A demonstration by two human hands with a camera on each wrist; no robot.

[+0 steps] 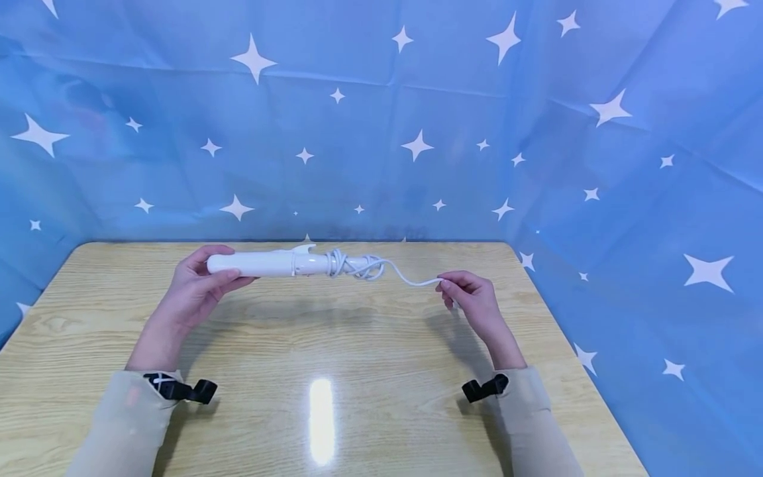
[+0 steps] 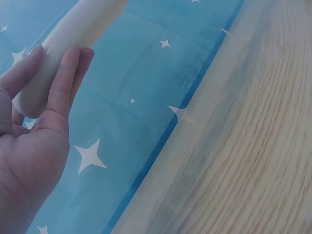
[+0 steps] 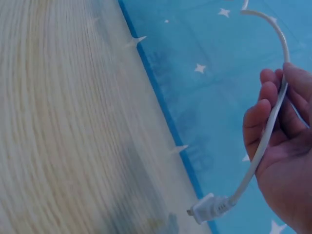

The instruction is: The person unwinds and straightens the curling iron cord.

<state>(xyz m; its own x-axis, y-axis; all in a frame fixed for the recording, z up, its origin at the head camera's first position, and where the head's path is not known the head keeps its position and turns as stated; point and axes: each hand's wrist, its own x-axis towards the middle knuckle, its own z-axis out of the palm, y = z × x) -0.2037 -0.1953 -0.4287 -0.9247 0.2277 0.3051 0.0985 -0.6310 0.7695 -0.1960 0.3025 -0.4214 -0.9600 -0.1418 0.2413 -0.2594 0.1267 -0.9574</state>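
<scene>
In the head view my left hand (image 1: 199,285) grips the thick left end of a white curling iron (image 1: 262,264), held level above the table. A small lever sticks up near its middle. The white power cord (image 1: 340,264) is wound in several loops around the narrower right part. From there a free length runs rightward to my right hand (image 1: 473,298), which pinches it between thumb and fingers. The right wrist view shows the cord crossing the palm, with its two-prong plug (image 3: 210,208) hanging below the hand. In the left wrist view, thumb and fingers lie around the rounded end.
The wooden table (image 1: 268,397) lies beneath both hands and carries a bright light reflection. A blue cloth with white stars (image 1: 357,112) hangs behind the table and along its right side. Black straps with camera mounts (image 1: 179,389) sit on both wrists.
</scene>
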